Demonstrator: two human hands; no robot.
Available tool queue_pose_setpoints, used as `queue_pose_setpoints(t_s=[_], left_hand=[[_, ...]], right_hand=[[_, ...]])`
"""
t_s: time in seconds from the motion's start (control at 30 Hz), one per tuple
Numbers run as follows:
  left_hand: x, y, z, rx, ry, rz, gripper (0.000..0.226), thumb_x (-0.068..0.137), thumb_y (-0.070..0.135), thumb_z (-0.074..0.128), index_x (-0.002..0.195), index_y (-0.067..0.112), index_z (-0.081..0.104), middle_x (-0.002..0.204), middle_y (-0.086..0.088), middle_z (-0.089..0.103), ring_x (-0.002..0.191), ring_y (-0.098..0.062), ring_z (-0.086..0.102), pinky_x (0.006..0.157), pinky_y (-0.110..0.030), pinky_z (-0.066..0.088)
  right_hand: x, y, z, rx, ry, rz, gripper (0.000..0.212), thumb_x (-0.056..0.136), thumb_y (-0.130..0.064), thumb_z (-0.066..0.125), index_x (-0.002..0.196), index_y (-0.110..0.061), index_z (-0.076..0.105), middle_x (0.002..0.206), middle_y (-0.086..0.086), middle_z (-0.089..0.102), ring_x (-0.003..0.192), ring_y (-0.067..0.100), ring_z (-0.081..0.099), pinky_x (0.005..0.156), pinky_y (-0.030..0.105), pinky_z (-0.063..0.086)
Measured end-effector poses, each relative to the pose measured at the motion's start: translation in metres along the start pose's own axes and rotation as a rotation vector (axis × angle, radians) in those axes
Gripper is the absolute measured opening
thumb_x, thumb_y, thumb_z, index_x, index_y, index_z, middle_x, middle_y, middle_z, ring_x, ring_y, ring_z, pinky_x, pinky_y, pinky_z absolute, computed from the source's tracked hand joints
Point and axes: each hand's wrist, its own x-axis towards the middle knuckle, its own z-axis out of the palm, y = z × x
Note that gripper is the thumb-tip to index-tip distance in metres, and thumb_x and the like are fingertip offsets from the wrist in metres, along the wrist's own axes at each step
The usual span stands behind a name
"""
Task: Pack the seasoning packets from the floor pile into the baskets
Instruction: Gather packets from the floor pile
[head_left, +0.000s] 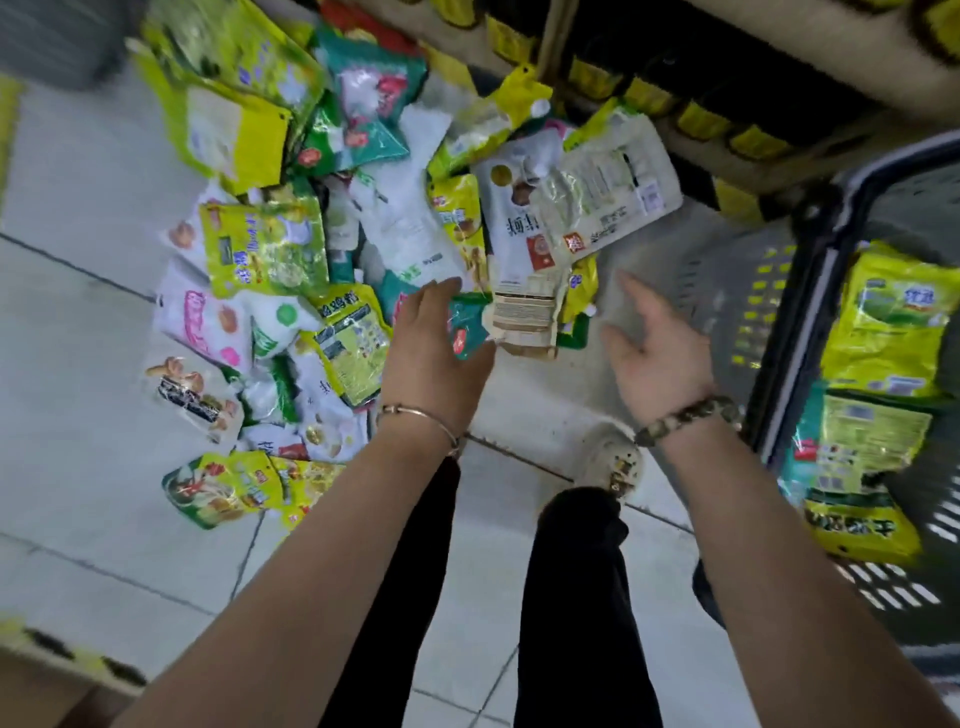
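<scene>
— Closest to us, what have we got?

— Our two forearms, reaching out over our dark trouser legs and one shoe (615, 457). Our left hand (434, 348) lies back-up on the near edge of the floor pile (270, 249), fingers stretched over a teal packet (466, 332). We cannot tell whether the thumb has hold of it from beneath, because the frame is smeared.

— And the right?

— Our right hand (662, 358) hangs palm-up between the pile and the basket (727, 291), fingers spread and loose, with nothing in it.

— So how far along are we?

— Early to middling, we judge. The basket, just right of that hand, holds several yellow-green packets (888, 322) laid flat. Bare grey mesh shows around them, so there is room. Only this one basket shows plainly.

— And what is left?

— Most of it, we'd say. Beyond our left hand the pile spreads across the tiles (78, 312): yellow, green, white and pink packets overlapping, with a tall white packet (524, 270) just past the teal one. Farthest off, a shelf (727, 119) of yellow-labelled goods runs behind the pile.
</scene>
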Motion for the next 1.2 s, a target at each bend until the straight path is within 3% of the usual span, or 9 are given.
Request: queue_pose_setpoints(t_s=[0.07,0.23,0.4,0.67,0.77,0.87,1.07,1.13,1.2], left_hand=[[0.011,-0.028,-0.011,0.022,-0.027,-0.058,0.056,0.080,0.011,0.069,0.132,0.006,0.048,0.132,-0.016,0.048,0.124,-0.029,0.043,0.095,-0.020,0.028],[0.030,-0.091,-0.008,0.138,-0.169,-0.153,0.059,0.082,0.013,0.063,0.137,0.013,0.042,0.140,-0.010,0.040,0.128,-0.026,0.038,0.101,-0.026,0.027],[0.056,-0.138,0.012,0.120,-0.241,-0.233,0.063,0.083,0.014,0.062,0.140,0.016,0.037,0.143,-0.009,0.036,0.129,-0.027,0.038,0.103,-0.031,0.032],[0.121,-0.195,0.057,0.014,-0.158,-0.368,0.069,0.082,0.016,0.065,0.143,0.021,0.032,0.144,-0.005,0.037,0.126,-0.023,0.043,0.093,-0.027,0.035],[0.132,-0.209,0.074,-0.068,-0.139,-0.440,0.069,0.081,0.018,0.068,0.141,0.021,0.033,0.139,-0.006,0.043,0.119,-0.025,0.050,0.087,-0.026,0.037],[0.137,-0.222,0.091,-0.167,-0.138,-0.500,0.070,0.081,0.016,0.068,0.141,0.022,0.033,0.137,-0.006,0.045,0.119,-0.026,0.050,0.098,-0.037,0.043],[0.152,-0.232,0.100,-0.356,-0.035,-0.654,0.063,0.083,0.016,0.064,0.139,0.019,0.035,0.136,-0.003,0.049,0.117,-0.025,0.052,0.099,-0.037,0.042],[0.155,-0.232,0.097,-0.393,-0.012,-0.672,0.060,0.084,0.017,0.064,0.138,0.018,0.037,0.132,-0.003,0.052,0.115,-0.025,0.053,0.097,-0.037,0.043],[0.159,-0.233,0.093,-0.449,-0.012,-0.692,0.061,0.085,0.017,0.064,0.139,0.016,0.036,0.134,-0.006,0.052,0.118,-0.025,0.052,0.100,-0.038,0.043]], right_hand=[[0.007,-0.010,0.024,0.005,-0.058,0.066,0.047,0.091,-0.019,0.056,0.137,-0.023,0.045,0.132,0.007,0.055,0.117,0.024,0.053,0.086,0.013,0.031],[0.029,-0.020,0.084,0.067,-0.168,0.222,0.043,0.093,-0.017,0.051,0.135,-0.022,0.047,0.136,0.006,0.052,0.123,0.023,0.049,0.105,0.032,0.037],[0.063,-0.009,0.135,0.047,-0.191,0.271,0.042,0.091,-0.015,0.054,0.133,-0.020,0.049,0.135,0.003,0.054,0.122,0.020,0.050,0.098,0.024,0.036],[0.155,0.007,0.219,-0.056,-0.233,0.160,0.044,0.088,-0.021,0.056,0.132,-0.018,0.048,0.129,0.006,0.056,0.115,0.024,0.053,0.087,0.023,0.038],[0.182,0.005,0.253,-0.064,-0.262,0.079,0.055,0.088,-0.022,0.059,0.139,-0.016,0.038,0.138,0.007,0.048,0.123,0.024,0.047,0.095,0.027,0.038],[0.204,0.002,0.277,-0.105,-0.215,0.001,0.065,0.086,-0.023,0.063,0.143,-0.014,0.032,0.143,0.008,0.040,0.129,0.026,0.041,0.104,0.037,0.038],[0.241,-0.026,0.308,-0.177,-0.109,0.183,0.062,0.075,-0.053,0.067,0.119,-0.013,0.049,0.124,0.004,0.056,0.111,0.026,0.055,0.087,0.038,0.047],[0.250,-0.028,0.310,-0.178,-0.132,0.189,0.044,0.081,-0.050,0.062,0.104,-0.012,0.058,0.115,0.006,0.060,0.107,0.027,0.058,0.079,0.033,0.045],[0.247,-0.028,0.313,-0.086,-0.126,0.126,0.027,0.087,-0.038,0.060,0.073,-0.017,0.050,0.098,0.004,0.058,0.098,0.023,0.058,0.070,0.028,0.040]])
